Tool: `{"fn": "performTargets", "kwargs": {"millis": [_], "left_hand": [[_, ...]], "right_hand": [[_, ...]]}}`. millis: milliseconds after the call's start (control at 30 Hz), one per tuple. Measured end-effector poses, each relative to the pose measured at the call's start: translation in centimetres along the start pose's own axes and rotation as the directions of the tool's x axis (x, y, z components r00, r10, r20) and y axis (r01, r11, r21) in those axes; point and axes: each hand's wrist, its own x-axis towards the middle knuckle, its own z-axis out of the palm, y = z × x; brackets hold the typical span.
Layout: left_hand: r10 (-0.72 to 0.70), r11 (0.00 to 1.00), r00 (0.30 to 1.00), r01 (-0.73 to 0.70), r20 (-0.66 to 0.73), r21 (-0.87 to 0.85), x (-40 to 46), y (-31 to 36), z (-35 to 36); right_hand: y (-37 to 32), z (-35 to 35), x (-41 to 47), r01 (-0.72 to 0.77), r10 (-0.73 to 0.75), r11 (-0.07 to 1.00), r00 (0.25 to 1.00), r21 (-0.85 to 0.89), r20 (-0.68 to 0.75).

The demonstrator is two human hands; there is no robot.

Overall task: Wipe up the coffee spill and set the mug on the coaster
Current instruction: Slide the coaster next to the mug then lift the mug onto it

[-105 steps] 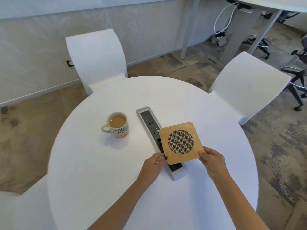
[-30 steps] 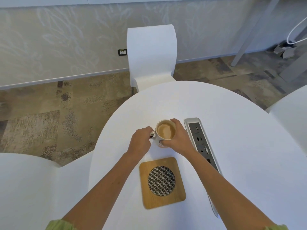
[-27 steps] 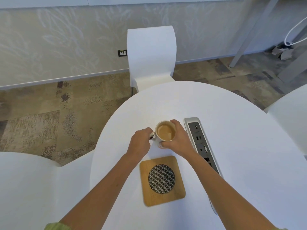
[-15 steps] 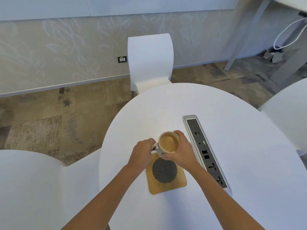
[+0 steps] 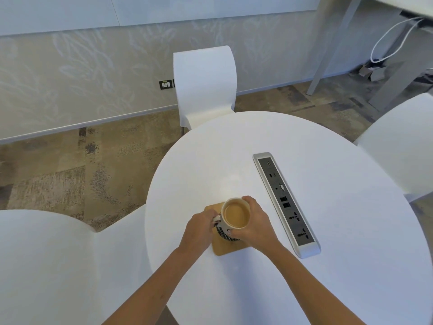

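A white mug [image 5: 235,215] full of milky coffee is over the square wooden coaster [image 5: 225,247], above its dark mesh centre. I cannot tell whether its base touches the coaster. My left hand [image 5: 200,227] grips the mug's handle on the left. My right hand [image 5: 254,221] wraps around the mug's right side. Both hands hide most of the coaster and the mug's wall. The coaster lies on the round white table [image 5: 339,266], near its left edge. No spill shows on the tabletop.
A long silver and black socket strip [image 5: 284,202] is set into the table just right of my right hand. White chairs stand at the far side [image 5: 203,83], at the right [image 5: 403,141] and at the near left [image 5: 46,266].
Both hands carried the mug from the bare table behind the coaster to over the coaster's centre. Before that, the coaster was set down on the table left of the socket strip.
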Motion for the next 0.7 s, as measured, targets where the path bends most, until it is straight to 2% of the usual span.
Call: {"fn": "performTargets", "kwargs": {"millis": [367,700], "left_hand": [[-0.022,1.000,1.000,0.022,-0.009,-0.007,-0.5,0.0,0.4],[0.033,0.999,0.999,-0.033,-0.013,-0.001,-2.3,-0.7,1.3]], "right_hand": [[0.4,0.5,-0.6,-0.020,0.020,1.000,1.000,0.012,-0.009],[0.6,0.2,-2.1,0.002,-0.004,0.998,1.000,0.065,0.023]]}}
